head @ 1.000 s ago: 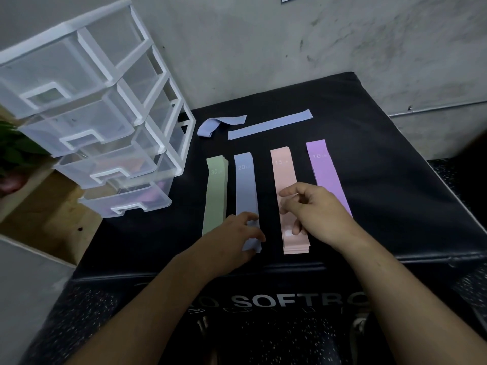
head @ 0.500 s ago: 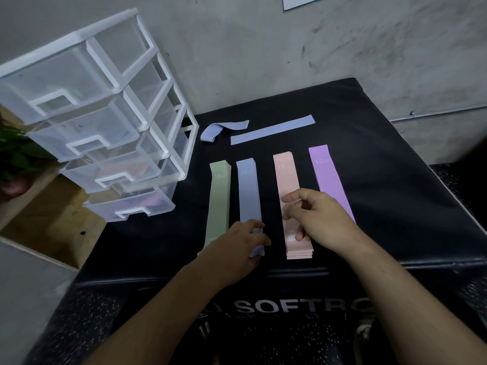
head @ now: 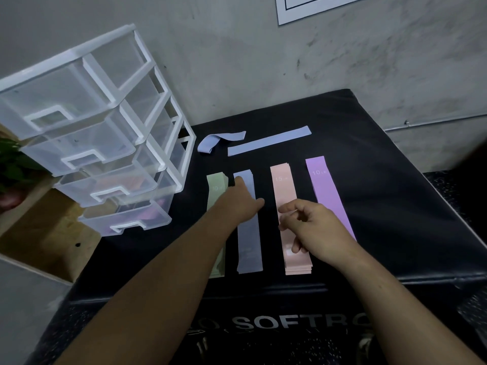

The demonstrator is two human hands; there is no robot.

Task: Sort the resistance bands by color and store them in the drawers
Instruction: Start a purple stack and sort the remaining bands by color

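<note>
Four stacks of bands lie side by side on the black box: green (head: 217, 184), blue (head: 249, 238), pink (head: 286, 188) and purple (head: 328, 193). My left hand (head: 241, 200) reaches forward with straight fingers, its fingertips touching the far end of the blue stack. My right hand (head: 311, 225) hovers over the near half of the pink stack, fingers loosely curled and holding nothing. A straight blue band (head: 268, 140) and a crumpled blue band (head: 214, 142) lie farther back. The clear drawer unit (head: 105, 133) stands at the left.
The black padded box (head: 382, 206) ends just in front of the stacks, and a grey wall rises behind it. The lower drawers hold pink and purple shapes. A wooden surface (head: 39, 233) and a green plant (head: 10, 164) sit left of the drawers.
My left hand has slid from the near end of the blue stack to its far end. My right hand stays over the pink stack. The camera tilted upward.
</note>
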